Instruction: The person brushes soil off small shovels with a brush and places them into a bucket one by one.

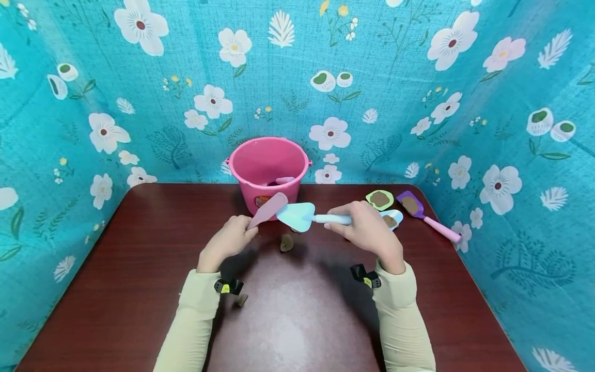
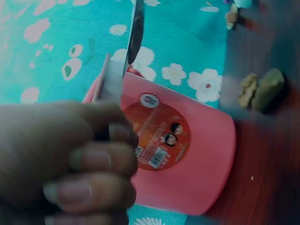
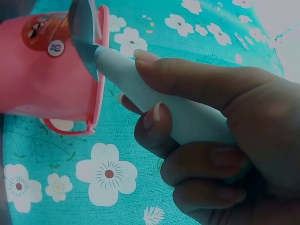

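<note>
My left hand (image 1: 230,237) grips a flat pink tool with a rounded end (image 1: 268,209), which slants up to the right. A light-blue toy trowel (image 1: 297,216) is in my right hand (image 1: 372,230); fingers and thumb wrap its pale handle (image 3: 154,96). The trowel's blade points left, its tip at the pink tool; whether they touch, I cannot tell. Both tools are in front of a pink bucket (image 1: 267,160), upright at the back with a pale pink thing (image 1: 284,180) inside. A brown-green lump (image 1: 286,243) lies on the table below the tools.
At the back right lie a green scoop-like piece (image 1: 373,195), a purple shovel with a pink handle (image 1: 441,227) and a pale-blue piece (image 1: 397,214), each bearing something brown. A small brown piece (image 1: 241,299) lies by my left wrist. Flowered turquoise cloth (image 1: 279,77) surrounds the table.
</note>
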### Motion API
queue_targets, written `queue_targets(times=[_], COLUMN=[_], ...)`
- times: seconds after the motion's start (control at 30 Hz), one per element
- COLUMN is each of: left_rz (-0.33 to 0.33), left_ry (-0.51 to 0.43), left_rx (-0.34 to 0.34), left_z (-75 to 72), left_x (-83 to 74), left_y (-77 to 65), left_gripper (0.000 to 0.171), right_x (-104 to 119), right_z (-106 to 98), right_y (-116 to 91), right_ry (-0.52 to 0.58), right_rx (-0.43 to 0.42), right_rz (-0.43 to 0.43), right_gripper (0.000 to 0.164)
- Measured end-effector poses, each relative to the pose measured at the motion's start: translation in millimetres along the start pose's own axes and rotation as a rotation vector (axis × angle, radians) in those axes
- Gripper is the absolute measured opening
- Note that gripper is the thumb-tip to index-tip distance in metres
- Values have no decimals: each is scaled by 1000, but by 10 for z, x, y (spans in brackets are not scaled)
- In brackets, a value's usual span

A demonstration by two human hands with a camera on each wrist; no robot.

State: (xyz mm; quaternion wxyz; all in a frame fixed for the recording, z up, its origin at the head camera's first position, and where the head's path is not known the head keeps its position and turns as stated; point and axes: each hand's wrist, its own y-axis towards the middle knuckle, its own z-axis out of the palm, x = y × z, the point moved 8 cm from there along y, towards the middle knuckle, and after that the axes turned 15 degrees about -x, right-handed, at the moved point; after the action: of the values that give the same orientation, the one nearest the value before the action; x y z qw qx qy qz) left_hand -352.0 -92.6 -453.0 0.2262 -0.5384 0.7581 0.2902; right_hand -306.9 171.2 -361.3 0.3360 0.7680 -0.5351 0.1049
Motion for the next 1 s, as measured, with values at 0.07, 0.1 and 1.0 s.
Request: queue_targets(times=[0.07, 0.1, 1.0], left_rz=[24, 40, -9], left_ry=[-60, -95, 40], left_rx=[27, 44, -21], left_z=[0, 12, -4], left_x=[-48, -88, 67], left_y=[-6, -10, 29], left_gripper=[26, 29, 21], right_x=[2, 6, 18], right_z=[-5, -4, -71], right_y=[-3, -2, -29], right_ry=[13, 18, -19], right_rx=[-2, -4, -8], right_rz=[7, 8, 15], right_gripper=[22, 22, 21])
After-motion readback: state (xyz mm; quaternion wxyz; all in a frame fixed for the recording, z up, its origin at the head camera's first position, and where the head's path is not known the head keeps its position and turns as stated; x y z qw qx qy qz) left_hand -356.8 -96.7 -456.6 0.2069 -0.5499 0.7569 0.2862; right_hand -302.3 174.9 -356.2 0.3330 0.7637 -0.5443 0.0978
